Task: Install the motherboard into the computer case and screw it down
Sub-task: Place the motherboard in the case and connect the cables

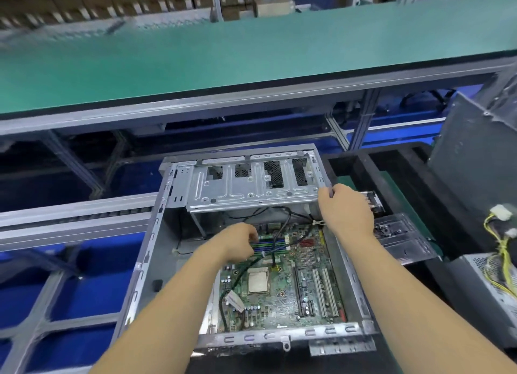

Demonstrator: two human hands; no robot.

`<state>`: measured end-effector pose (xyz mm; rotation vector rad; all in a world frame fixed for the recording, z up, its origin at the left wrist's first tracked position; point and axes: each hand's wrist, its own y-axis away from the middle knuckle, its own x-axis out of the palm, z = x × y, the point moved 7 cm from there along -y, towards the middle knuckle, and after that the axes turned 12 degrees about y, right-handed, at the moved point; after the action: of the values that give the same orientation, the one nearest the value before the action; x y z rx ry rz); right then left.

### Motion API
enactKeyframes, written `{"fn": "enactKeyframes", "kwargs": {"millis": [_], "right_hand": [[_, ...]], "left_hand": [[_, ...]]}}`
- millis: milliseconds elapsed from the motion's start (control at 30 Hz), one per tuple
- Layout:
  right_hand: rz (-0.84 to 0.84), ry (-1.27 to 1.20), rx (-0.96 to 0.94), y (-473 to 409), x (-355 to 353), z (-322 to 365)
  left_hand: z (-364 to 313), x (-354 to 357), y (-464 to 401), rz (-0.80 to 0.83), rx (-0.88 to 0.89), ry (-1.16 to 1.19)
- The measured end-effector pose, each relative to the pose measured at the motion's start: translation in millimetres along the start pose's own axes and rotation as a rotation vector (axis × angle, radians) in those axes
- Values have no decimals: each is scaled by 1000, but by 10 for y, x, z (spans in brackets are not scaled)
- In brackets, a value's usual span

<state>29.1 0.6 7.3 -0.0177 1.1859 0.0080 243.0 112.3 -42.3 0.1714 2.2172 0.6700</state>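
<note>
Nearest the person, both bare forearms reach forward and down over the open computer case [145, 264], which lies on its side with its near rim toward the person. The motherboard [282, 284] lies flat inside the case on its floor, green face up, with the silver processor [258, 282] near its middle and the long expansion slots [321, 292] along its right side.

The left hand [237, 243] is down inside the case at the far-left part of the board, over the memory slots [272, 245]. Its fingers are curled and bunched toward a black cable [279, 233] that crosses there; whether they actually pinch the cable or only touch it cannot be told. A second black cable with a white connector [235, 301] loops over the board's near-left corner.

The right hand [347, 208] is farther away and higher, wrist bent, at the far-right rim of the case. Its fingers are clenched around a slim grey tool [331, 191] whose tip shows above the knuckles, just beside the drive cage [251, 189].

To the right stands a power supply [486, 289] with yellow wires. Beyond the case, an aluminium frame carries a green work surface [251, 54].
</note>
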Motion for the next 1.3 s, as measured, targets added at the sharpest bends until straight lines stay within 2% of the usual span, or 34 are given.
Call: {"fn": "enactKeyframes", "kwargs": {"millis": [100, 133, 200, 233, 267, 333, 367, 400, 433, 500, 567, 733, 800, 833, 867, 967, 1100, 1167, 1300], "right_hand": [[-18, 24, -9, -2, -1, -12], [-20, 24, -6, -5, 0, -17], [-23, 27, -3, -14, 5, -17], [-26, 26, -4, -18, 9, -13], [-30, 25, -7, -22, 8, -7], [-33, 26, -15, -32, 1, 10], [-30, 24, -17, -38, 4, 11], [-28, 21, -16, -41, 7, 10], [-26, 17, -14, -43, 11, 5], [-24, 6, -7, -42, 20, -9], [-25, 7, -7, -47, 27, -14], [-23, 0, -9, -63, 25, -1], [-21, -6, -8, -64, 28, -4], [-17, -8, -8, -63, 29, -3], [-14, -10, -8, -61, 29, 0], [-14, -17, -10, -63, 31, 2], [-11, -21, -14, -61, 31, 2], [-12, -30, -12, -57, 27, -2], [-16, -42, -4, -58, 27, -10]], "left_hand": [[-129, 194, -22, 96, 24, 8], [-163, 163, -30, 52, 12, -27], [-234, -41, 45, -181, -19, -119], [-276, -101, 101, -243, -6, -104], [-329, -66, 133, -189, 23, -33], [-474, 243, 220, 158, 45, 115], [-507, 414, 280, 316, 21, 115], [-498, 533, 295, 402, -4, 34], [-467, 587, 265, 406, -27, -80], [-378, 544, 174, 271, -74, -239], [-283, 465, 124, 148, -114, -260], [-250, 201, 168, -55, -108, 42], [-242, -1, 193, -244, -114, -122], [-211, -41, 198, -287, -133, -191], [-181, -42, 196, -283, -152, -231], [-78, 123, 73, -109, -139, -198], [-147, 371, -74, 68, -19, 130], [-184, 392, -118, 34, 6, 187], [-258, 195, -28, -178, 53, 4]]}}
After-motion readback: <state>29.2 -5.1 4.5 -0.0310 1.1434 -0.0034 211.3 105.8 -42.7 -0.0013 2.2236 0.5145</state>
